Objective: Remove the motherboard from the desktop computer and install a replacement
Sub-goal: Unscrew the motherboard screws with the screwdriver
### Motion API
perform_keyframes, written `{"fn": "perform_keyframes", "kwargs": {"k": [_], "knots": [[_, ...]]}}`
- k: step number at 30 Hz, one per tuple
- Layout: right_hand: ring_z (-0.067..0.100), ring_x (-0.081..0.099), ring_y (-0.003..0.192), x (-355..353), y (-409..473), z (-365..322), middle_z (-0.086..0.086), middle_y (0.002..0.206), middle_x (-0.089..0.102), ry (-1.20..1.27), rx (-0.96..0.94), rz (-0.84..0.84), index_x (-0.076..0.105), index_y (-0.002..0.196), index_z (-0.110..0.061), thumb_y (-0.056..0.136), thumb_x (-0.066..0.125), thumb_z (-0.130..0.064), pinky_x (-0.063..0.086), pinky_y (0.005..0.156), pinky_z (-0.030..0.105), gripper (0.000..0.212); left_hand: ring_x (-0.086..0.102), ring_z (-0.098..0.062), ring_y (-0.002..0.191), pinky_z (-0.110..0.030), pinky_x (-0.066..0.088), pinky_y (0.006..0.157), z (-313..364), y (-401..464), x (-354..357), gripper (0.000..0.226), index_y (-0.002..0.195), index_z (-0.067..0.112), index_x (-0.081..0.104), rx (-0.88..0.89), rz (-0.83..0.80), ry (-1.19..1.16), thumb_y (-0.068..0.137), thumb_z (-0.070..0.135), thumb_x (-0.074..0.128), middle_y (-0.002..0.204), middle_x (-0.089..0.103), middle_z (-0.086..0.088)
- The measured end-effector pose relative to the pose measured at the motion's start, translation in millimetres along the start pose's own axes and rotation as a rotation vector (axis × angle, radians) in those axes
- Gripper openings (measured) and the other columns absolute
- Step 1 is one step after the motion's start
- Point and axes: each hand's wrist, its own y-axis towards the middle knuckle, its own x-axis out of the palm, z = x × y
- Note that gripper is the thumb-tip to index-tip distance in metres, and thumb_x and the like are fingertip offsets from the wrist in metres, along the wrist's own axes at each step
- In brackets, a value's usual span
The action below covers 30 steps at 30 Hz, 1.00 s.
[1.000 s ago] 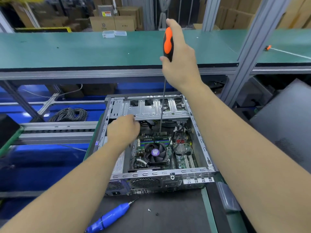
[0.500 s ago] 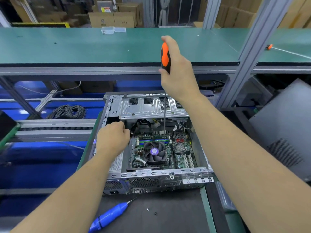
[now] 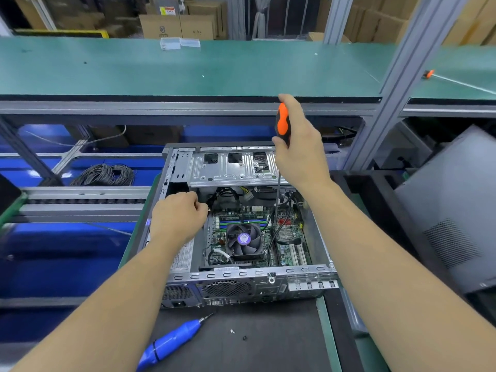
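Both hands work over the open computer case (image 3: 241, 277) on the desk (image 3: 268, 339): right hand (image 3: 300, 146) grips a screwdriver (image 3: 281, 122) upright, shaft pointing down at the motherboard (image 3: 287, 234); left hand (image 3: 177, 216) curls at the case's left edge, its grasp unclear.

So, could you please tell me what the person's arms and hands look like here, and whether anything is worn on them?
Both forearms are bare up to the frame's edge: no sleeves show. The left hand and right hand wear no gloves, and no watch, wrist strap, ring or marking can be seen on either.
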Motion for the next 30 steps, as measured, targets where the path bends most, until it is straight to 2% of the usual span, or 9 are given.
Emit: {"fn": "perform_keyframes", "kwargs": {"k": [7,14,22,30], "knots": [[0.028,0.055,0.111,2.1,-1.3,3.4,0.005,0.124,0.058,0.010,0.003,0.016,0.033,0.149,-0.028,0.091,0.061,0.000,0.049,0.091,0.049,0.071,0.046,-0.018,0.052,-0.028,0.031,0.047,0.0,-1.0,-0.7,0.029,0.062,0.015,0.048,0.008,0.008,-0.010,0.088,0.028,0.050,0.054,0.051,0.000],[0.029,0.056,0.106,8.9,-2.5,-3.6,0.006,0.119,0.058,-0.003,-0.026,-0.020,0.032,0.149,-0.031,0.090,0.061,-0.001,0.050,0.086,0.046,0.072,0.047,-0.018,0.052,-0.028,0.033,0.048,0.8,-1.5,-2.2,0.029,0.063,0.015,0.049,0.004,0.005,-0.015,0.088,0.028,0.049,0.055,0.051,0.001],[0.029,0.056,0.102,-2.4,0.4,3.8,0.004,0.113,0.059,0.016,0.007,0.049,0.036,0.145,-0.028,0.089,0.062,-0.001,0.050,0.086,0.050,0.067,0.049,-0.018,0.053,-0.029,0.038,0.049,0.1,-0.9,-0.5,0.029,0.064,0.014,0.051,-0.001,0.008,-0.030,0.088,0.029,0.049,0.054,0.052,0.001],[0.029,0.057,0.107,-1.5,-1.9,7.4,0.005,0.119,0.059,0.015,0.023,0.056,0.035,0.148,-0.028,0.089,0.063,-0.001,0.050,0.089,0.048,0.070,0.048,-0.020,0.052,-0.030,0.036,0.048,-1.2,-0.3,3.0,0.029,0.063,0.014,0.046,0.038,0.018,-0.009,0.090,0.026,0.048,0.055,0.049,0.000]]}}
